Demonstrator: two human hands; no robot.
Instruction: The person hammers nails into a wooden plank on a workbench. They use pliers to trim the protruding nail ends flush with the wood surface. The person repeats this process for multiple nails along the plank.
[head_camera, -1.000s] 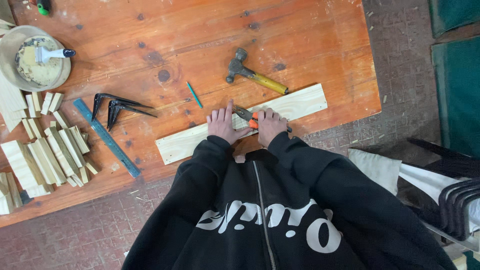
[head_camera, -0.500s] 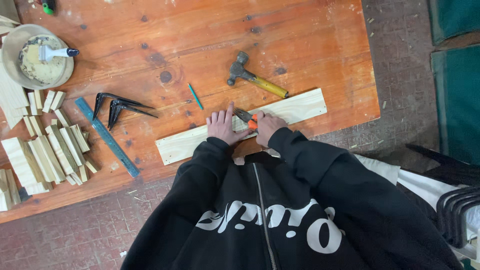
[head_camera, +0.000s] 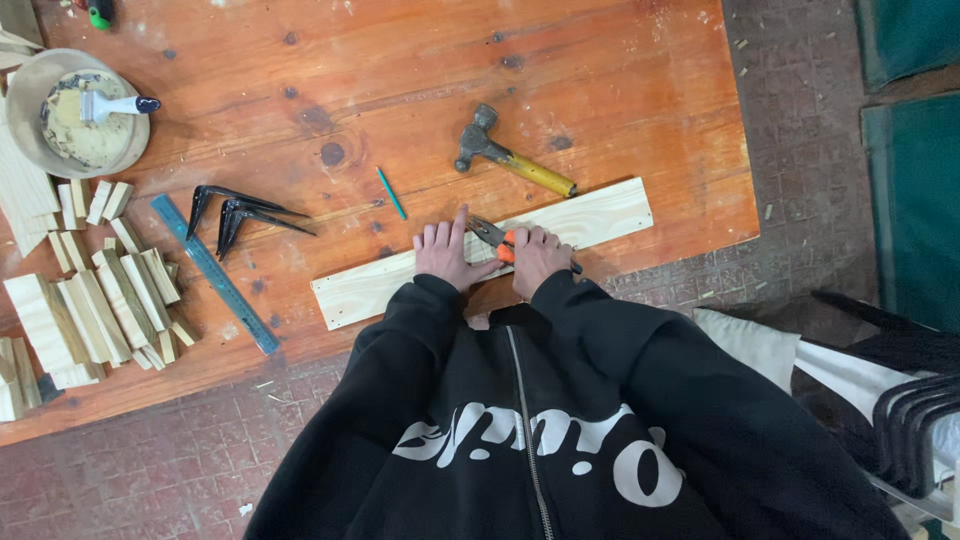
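A long pale wooden plank (head_camera: 600, 212) lies slanted along the near edge of the orange-brown workbench (head_camera: 400, 90). My left hand (head_camera: 446, 250) rests flat on the plank, fingers spread, pressing it down. My right hand (head_camera: 539, 255) grips orange-handled pliers (head_camera: 492, 235) whose dark jaws point up-left onto the plank, just right of my left hand. Both black sleeves cover the plank's middle.
A hammer with a yellow handle (head_camera: 510, 157) lies just beyond the plank. A teal pencil (head_camera: 390, 192), black metal brackets (head_camera: 235, 211), a blue ruler (head_camera: 213, 273), stacked wood blocks (head_camera: 100, 300) and a bowl of glue with a brush (head_camera: 85, 112) sit to the left. A chair (head_camera: 900, 400) stands at right.
Both hands stay on the plank; my right hand with the pliers has shifted only slightly. The view has moved a little.
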